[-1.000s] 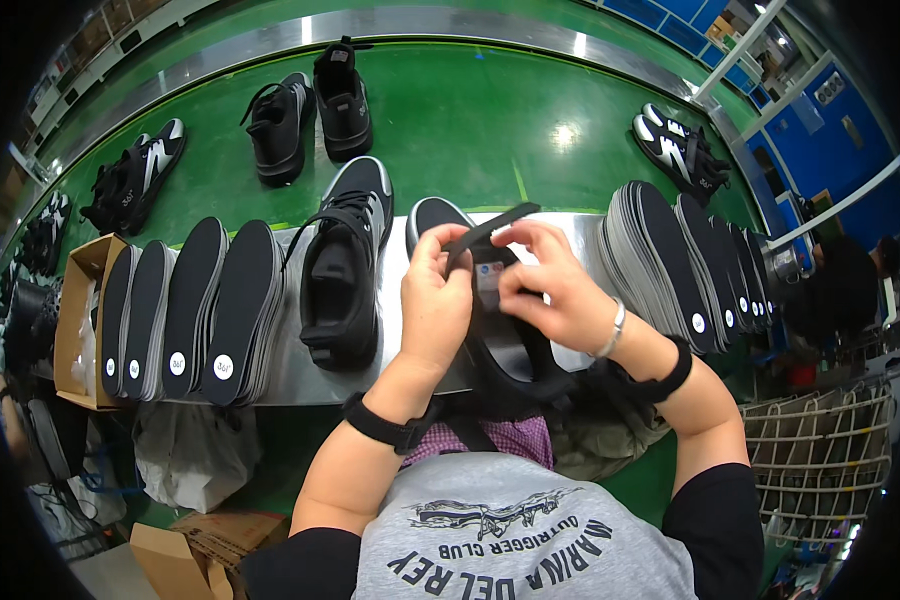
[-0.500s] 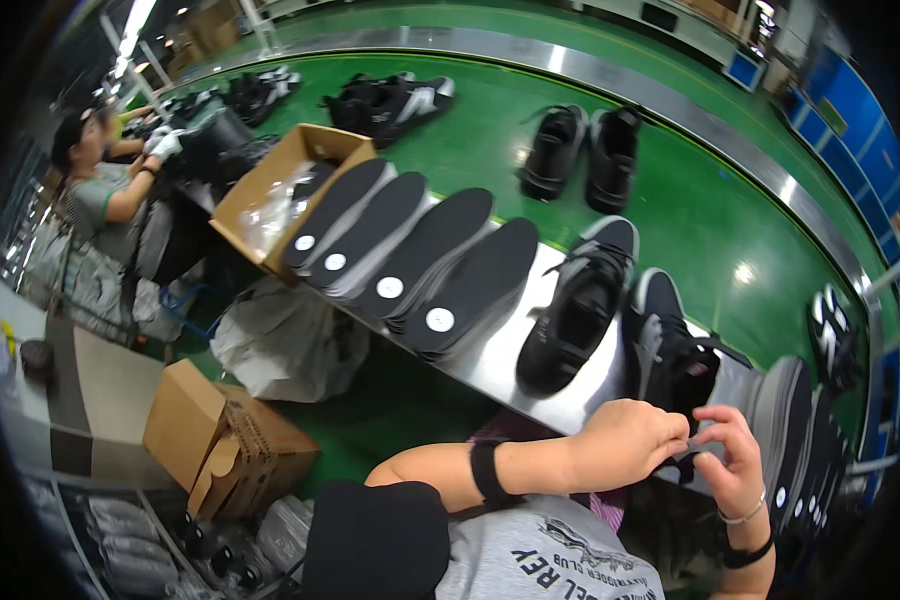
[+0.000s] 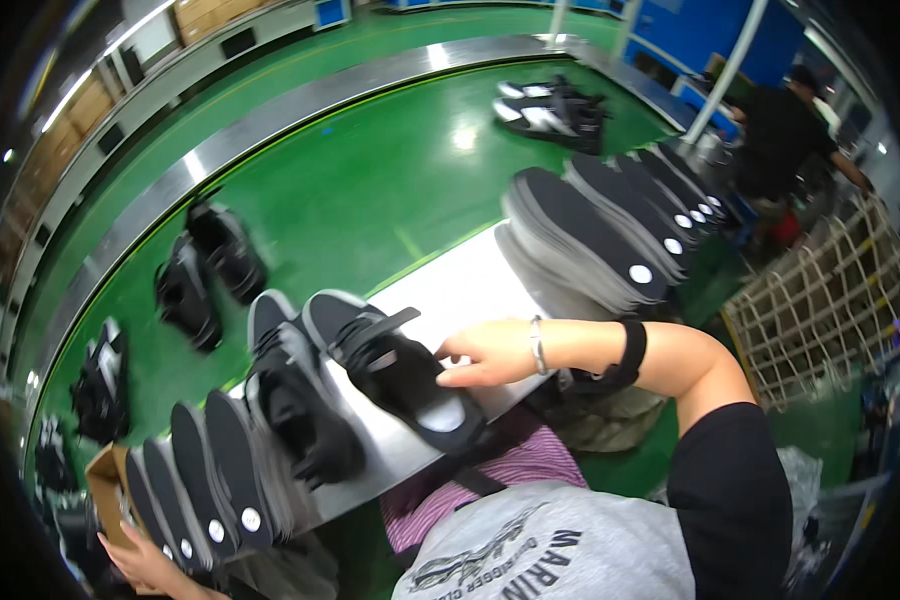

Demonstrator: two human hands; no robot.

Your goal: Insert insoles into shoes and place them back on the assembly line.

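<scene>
A pair of black lace-up shoes with grey toes stands on the metal shelf point(image 3: 370, 490). Beside the collar of the right shoe point(image 3: 370, 350) is my right hand point(image 3: 485, 352), thumb and forefinger apart; whether it touches the shoe I cannot tell. A pale patch shows inside that shoe's heel. The left shoe point(image 3: 290, 400) stands alongside. At the lower left, my left hand point(image 3: 142, 560) has its fingers spread, near a cardboard box point(image 3: 105, 500) and stacks of dark insoles point(image 3: 205, 480) with round white labels. Nothing shows in either hand.
More insole stacks point(image 3: 590, 240) lie to the right of the shoes. Several other black shoes point(image 3: 210, 255) stand on the green surface beyond, with black-and-white ones point(image 3: 550, 110) at the far side. A rope net point(image 3: 820, 300) hangs at the right, and a person in dark clothes point(image 3: 785, 140) is behind it.
My view has swung to the right. My hands, together near the shoes before, are now apart: the left down by the box and insoles, the right by the right shoe.
</scene>
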